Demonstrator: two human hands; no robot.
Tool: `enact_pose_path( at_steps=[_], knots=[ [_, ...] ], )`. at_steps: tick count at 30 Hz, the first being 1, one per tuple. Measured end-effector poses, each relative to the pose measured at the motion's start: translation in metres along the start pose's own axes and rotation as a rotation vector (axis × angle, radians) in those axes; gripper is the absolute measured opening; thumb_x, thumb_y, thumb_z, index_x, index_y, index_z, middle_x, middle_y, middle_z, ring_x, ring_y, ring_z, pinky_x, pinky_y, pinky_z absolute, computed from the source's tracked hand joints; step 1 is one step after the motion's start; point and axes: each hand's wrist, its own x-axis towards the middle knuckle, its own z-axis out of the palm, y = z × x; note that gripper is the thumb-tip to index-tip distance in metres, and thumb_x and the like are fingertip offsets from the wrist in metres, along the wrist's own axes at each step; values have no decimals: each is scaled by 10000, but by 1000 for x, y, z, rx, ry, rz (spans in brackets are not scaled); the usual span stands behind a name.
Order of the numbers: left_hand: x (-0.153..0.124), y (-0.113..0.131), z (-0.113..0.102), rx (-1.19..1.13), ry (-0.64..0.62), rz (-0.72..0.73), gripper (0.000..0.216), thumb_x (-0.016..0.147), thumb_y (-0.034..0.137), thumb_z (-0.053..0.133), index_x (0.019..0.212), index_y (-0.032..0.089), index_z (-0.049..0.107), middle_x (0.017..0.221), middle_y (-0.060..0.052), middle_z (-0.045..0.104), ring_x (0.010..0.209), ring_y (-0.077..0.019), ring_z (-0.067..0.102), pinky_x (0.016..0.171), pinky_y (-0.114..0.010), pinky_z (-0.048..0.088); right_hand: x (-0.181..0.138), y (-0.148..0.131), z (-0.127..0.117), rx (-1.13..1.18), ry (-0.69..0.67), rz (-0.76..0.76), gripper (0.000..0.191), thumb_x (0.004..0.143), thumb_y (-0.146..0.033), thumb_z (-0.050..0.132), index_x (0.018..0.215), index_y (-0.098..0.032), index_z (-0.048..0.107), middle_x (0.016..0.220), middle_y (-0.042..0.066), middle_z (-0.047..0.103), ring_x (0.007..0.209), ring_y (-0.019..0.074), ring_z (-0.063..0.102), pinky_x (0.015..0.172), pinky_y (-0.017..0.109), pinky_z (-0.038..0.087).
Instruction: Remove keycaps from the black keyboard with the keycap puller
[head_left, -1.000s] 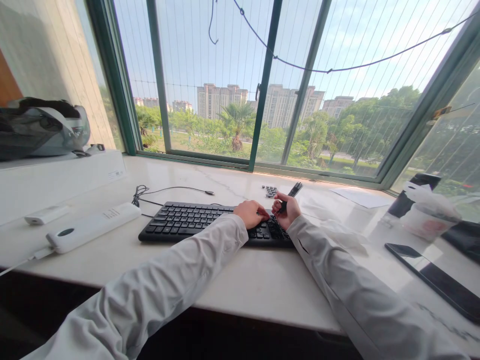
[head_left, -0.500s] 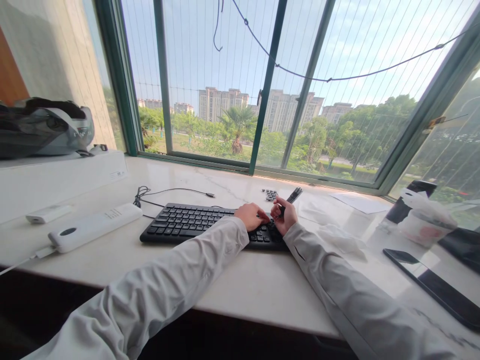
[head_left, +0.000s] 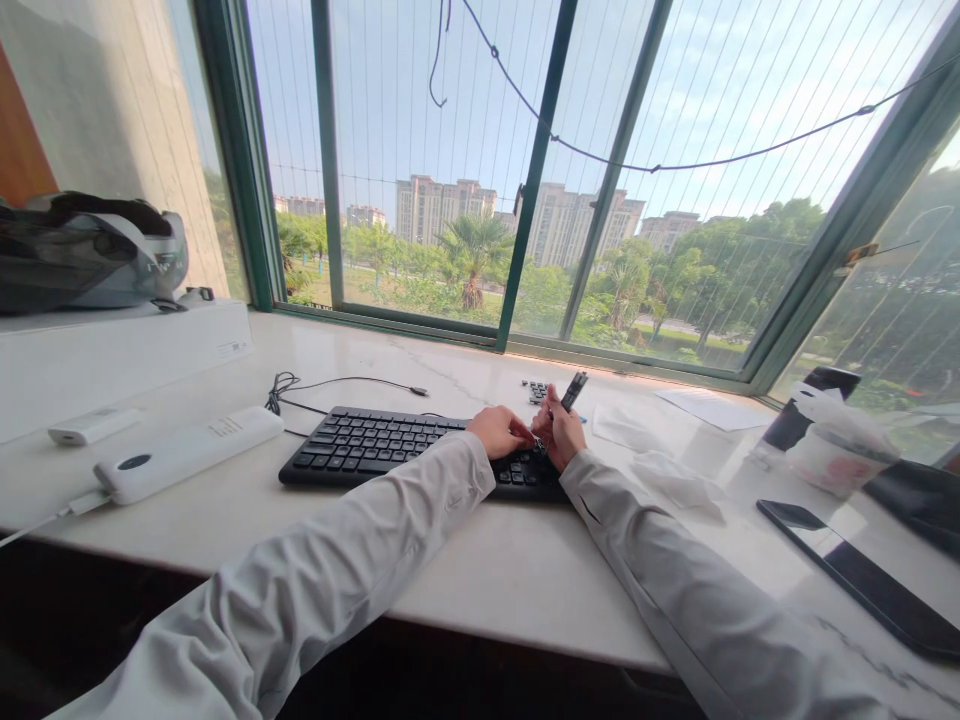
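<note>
A black keyboard (head_left: 382, 447) lies flat on the pale stone sill, its cable (head_left: 341, 382) trailing behind it. My left hand (head_left: 501, 431) rests on the keys near the keyboard's right end, fingers curled and pressing down. Right beside it, my right hand (head_left: 564, 437) grips a slim black tool (head_left: 573, 390), held upright with its lower tip among the keys. Several loose black keycaps (head_left: 537, 390) sit on the sill just behind the hands.
A white remote-shaped device (head_left: 184, 453) and a small white box (head_left: 91, 425) lie at left. A helmet (head_left: 90, 251) sits on a long white box. At right lie a dark phone (head_left: 862, 575), a tissue pack (head_left: 844, 440) and white paper (head_left: 712, 408).
My right hand has swung the black tool from a slanted angle to nearly upright and shifted slightly left toward my left hand. The left hand stays on the keys.
</note>
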Motion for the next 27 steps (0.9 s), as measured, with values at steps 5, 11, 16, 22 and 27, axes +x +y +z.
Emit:
enact_pose_path(
  at_steps=[5, 11, 16, 22, 27],
  knots=[
    [-1, 1, -1, 4, -12, 17, 288, 691, 363, 672, 921, 215, 759, 856, -31, 727, 828, -186, 644, 777, -258, 473, 4, 8, -1, -164, 19, -77, 521, 702, -626, 631, 544, -225, 338, 397, -85, 263, 341, 62, 252, 322, 241, 214],
    [0, 0, -2, 14, -25, 26, 282, 699, 373, 663, 909, 210, 760, 851, -30, 724, 811, -179, 641, 764, -248, 470, 8, 9, -4, -250, -8, -61, 503, 681, -660, 619, 603, -233, 365, 400, -88, 291, 331, 74, 273, 324, 250, 236],
    [2, -1, -2, 54, -28, 14, 284, 698, 384, 660, 924, 241, 757, 880, -23, 724, 840, -181, 638, 764, -242, 468, 10, 2, -3, -142, -3, 59, 511, 659, -644, 653, 600, -231, 358, 406, -104, 244, 339, 63, 236, 324, 240, 220],
    [3, -2, -1, 62, -29, 36, 252, 706, 366, 647, 906, 259, 759, 869, -7, 722, 841, -173, 636, 783, -241, 462, 8, -1, -4, -65, -9, 83, 492, 675, -582, 685, 567, -222, 366, 407, -102, 228, 356, 57, 206, 336, 229, 205],
    [2, -1, -3, 47, -42, 39, 246, 701, 338, 657, 906, 246, 759, 852, -8, 722, 814, -161, 640, 761, -229, 465, 5, -3, -5, -122, -146, 50, 516, 696, -615, 644, 534, -218, 356, 418, -87, 256, 369, 63, 236, 353, 229, 223]
  ],
)
